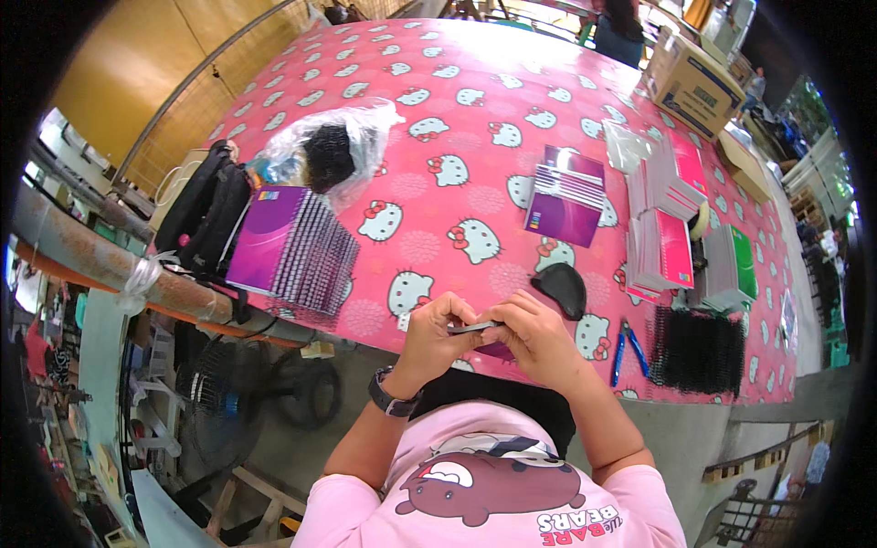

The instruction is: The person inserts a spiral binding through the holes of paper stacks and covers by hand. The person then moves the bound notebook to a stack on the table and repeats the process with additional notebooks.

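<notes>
At the table's near edge, my left hand (436, 334) and my right hand (534, 340) are close together, fingers pinched on a small purple notebook (496, 350). Seen nearly edge-on, it shows a thin dark edge between the fingertips and a purple patch below; the hands hide most of it. Just beyond my right hand lies a rounded black object (560, 290) whose kind I cannot make out. Blue-handled pliers (628, 354) rest to the right, beside a bundle of black plastic binding coils (699, 352).
Coil-bound purple notebooks (294, 251) are stacked at left, near a black bag (203, 205) and a clear plastic bag (329, 155) with black coils. Ahead sits a pile of purple notebooks (565, 196). Pink notebooks (662, 247), green notebooks (726, 267) and a cardboard box (694, 84) stand right.
</notes>
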{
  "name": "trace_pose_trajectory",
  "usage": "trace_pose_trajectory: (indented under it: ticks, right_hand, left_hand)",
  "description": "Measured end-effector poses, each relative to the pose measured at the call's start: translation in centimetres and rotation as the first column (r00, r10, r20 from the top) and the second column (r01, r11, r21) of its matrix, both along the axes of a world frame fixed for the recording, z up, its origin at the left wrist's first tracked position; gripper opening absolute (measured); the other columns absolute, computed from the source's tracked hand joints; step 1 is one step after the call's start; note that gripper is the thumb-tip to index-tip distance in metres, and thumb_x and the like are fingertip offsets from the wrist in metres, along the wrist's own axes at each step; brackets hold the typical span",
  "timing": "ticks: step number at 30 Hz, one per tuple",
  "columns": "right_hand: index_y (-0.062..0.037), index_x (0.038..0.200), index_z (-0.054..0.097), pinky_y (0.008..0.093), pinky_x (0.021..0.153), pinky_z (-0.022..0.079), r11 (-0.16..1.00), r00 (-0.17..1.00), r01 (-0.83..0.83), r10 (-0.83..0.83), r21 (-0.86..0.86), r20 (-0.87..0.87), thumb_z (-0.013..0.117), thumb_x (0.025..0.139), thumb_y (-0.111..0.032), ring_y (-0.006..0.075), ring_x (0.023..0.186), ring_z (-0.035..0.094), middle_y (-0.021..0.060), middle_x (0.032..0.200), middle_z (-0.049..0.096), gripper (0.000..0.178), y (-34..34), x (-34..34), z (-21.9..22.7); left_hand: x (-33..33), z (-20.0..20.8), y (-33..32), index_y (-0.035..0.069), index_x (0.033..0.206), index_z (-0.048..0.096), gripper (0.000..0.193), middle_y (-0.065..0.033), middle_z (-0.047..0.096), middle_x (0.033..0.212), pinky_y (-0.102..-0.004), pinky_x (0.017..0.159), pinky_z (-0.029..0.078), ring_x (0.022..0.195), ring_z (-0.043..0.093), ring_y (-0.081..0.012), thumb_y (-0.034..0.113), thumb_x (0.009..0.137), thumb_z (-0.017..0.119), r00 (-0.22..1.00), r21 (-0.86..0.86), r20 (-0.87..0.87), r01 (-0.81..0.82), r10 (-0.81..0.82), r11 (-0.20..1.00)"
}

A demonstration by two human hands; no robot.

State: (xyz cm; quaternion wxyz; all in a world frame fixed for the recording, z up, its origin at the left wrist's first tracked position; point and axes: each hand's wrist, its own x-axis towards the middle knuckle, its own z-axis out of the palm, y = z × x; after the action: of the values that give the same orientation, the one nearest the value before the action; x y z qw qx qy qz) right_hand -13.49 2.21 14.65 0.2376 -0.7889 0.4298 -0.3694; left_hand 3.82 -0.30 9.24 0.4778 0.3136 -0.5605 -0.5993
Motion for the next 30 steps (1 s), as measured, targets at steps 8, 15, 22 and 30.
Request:
trace_pose_trajectory:
  ticks: [8,15,22,30]
  right_hand:
    - [-0.0029,0.096,0.06,0.0383,0.067,0.044,0.995,0.984,-0.103,0.101,0.009,0.144,0.062,0.079,-0.01,0.0302,0.08,0.055,0.0121,0.08,0.055,0.019,-3.4,3.7,3.6]
    - [-0.0062,0.116,0.057,0.0386,0.088,0.043,0.912,0.925,-0.379,0.378,-0.16,-0.036,0.065,0.084,-0.022,0.0302,0.108,0.05,0.015,0.122,0.046,0.037,-7.3,9.9,7.9]
    - [-0.0073,0.128,0.05,0.0414,0.099,0.037,0.943,0.922,-0.172,0.257,-0.286,0.29,0.064,0.086,-0.031,0.0326,0.118,0.046,0.0181,0.131,0.048,0.05,-18.2,14.6,3.8]
    - [-0.0018,0.119,0.057,0.0342,0.082,0.047,0.97,0.71,-0.242,0.162,0.02,0.686,0.062,0.087,-0.032,0.0283,0.094,0.063,0.0189,0.106,0.064,0.043,-19.5,22.5,-0.8]
  left_hand:
    - [4.5,2.3,0.3,0.004,0.115,0.048,0.059,-0.007,0.057,0.098,-0.028,0.084,0.045,0.094,0.056,-0.0147,0.006,0.067,0.081,0.945,-0.202,0.067,-0.301,0.32,0.932]
    - [9.0,8.6,0.2,0.003,0.137,0.037,0.066,-0.0128,0.055,0.108,-0.0306,0.081,0.047,0.091,0.057,-0.0213,0.01,0.079,0.069,0.693,-0.604,0.325,-0.372,0.644,0.705]
    - [18.7,8.0,-5.0,-0.003,0.124,0.048,0.044,-0.0121,0.057,0.11,-0.0298,0.083,0.047,0.095,0.057,-0.0173,0.015,0.087,0.064,0.349,-0.371,0.054,-0.863,0.935,0.343]
    - [19.2,4.4,-6.8,-0.003,0.114,0.056,0.027,-0.0119,0.057,0.11,-0.0278,0.083,0.048,0.096,0.057,-0.0157,0.013,0.093,0.051,0.531,-0.095,-0.217,-0.846,0.819,0.524]
